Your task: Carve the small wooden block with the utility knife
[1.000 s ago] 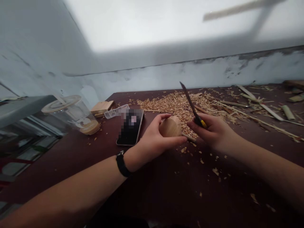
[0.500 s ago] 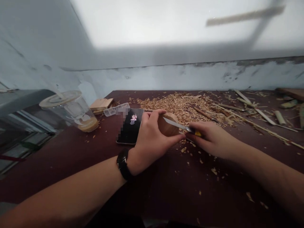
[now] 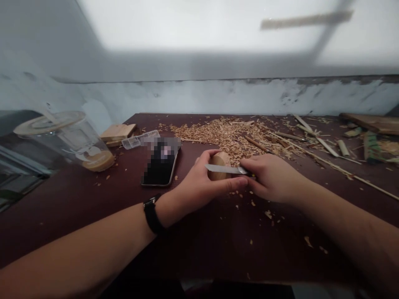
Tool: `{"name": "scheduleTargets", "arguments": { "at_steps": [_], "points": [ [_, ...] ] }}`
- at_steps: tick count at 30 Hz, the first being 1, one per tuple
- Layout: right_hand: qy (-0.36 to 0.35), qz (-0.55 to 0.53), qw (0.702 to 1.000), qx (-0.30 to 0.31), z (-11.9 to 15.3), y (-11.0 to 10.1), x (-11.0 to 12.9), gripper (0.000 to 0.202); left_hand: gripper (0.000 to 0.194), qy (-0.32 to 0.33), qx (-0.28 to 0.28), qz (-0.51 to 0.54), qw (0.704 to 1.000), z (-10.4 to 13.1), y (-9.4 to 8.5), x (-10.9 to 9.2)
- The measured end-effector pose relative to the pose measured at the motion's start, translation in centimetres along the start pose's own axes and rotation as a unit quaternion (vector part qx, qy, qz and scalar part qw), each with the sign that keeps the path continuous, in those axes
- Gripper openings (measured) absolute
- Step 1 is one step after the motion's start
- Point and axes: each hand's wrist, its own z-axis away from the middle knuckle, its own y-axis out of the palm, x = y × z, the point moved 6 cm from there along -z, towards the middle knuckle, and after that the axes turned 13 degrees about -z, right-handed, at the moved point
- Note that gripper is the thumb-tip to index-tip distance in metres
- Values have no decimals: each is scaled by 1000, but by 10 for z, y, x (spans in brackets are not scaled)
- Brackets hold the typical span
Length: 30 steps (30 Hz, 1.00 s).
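Observation:
My left hand (image 3: pixel 199 178), with a black watch (image 3: pixel 152 214) at its wrist, is closed around a rounded piece of wood (image 3: pixel 220 160). Its thumb stretches along the near side of the wood to the knife's handle. In my right hand (image 3: pixel 271 176) is a utility knife (image 3: pixel 226 169), gripped by its handle, which is mostly hidden by the fingers. The blade points left and lies across the near face of the wood. Whether the edge is cutting in, I cannot tell. Behind both hands spreads a heap of wood shavings (image 3: pixel 215 132).
On the left stand a plastic cup (image 3: pixel 90 143) with a straw, a phone (image 3: pixel 158 166), a clear plastic case (image 3: pixel 140 139) and wooden blocks (image 3: pixel 118 132). Thin sticks (image 3: pixel 330 155) and a board (image 3: pixel 370 122) lie at the right. A wall runs behind the dark table (image 3: pixel 212 241).
My view has shifted, so the table things sit further left. The wood has turned in my left hand, and the blade now lies more level across it.

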Motion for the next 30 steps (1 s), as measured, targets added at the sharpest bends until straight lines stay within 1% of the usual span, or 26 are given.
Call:
{"name": "scheduleTargets", "arguments": {
  "at_steps": [3,5,7,9,14,18,23,26,30],
  "points": [
    [4,27,1000,4,2,4,11,31,82,-10,72,33,997,2,11,2],
    [3,36,999,16,3,9,19,27,72,15,88,58,994,4,15,3],
    [1,42,999,26,4,12,24,22,66,36,75,41,996,4,15,5],
    [0,52,998,27,4,11,25,21,66,50,50,3,998,2,13,7],
    [1,93,995,20,8,5,13,31,68,50,4,-76,996,-1,7,5],
    [-42,102,994,7,12,4,7,27,68,68,-23,-116,991,-1,6,-3],
    [-91,98,991,-1,13,4,11,25,68,50,-20,-144,988,2,6,-3],
    [-113,95,989,-6,12,4,15,24,73,42,-5,-160,986,6,6,-3],
    [-110,96,989,2,11,4,15,25,81,41,25,-166,985,5,9,-1]
  ]
}}
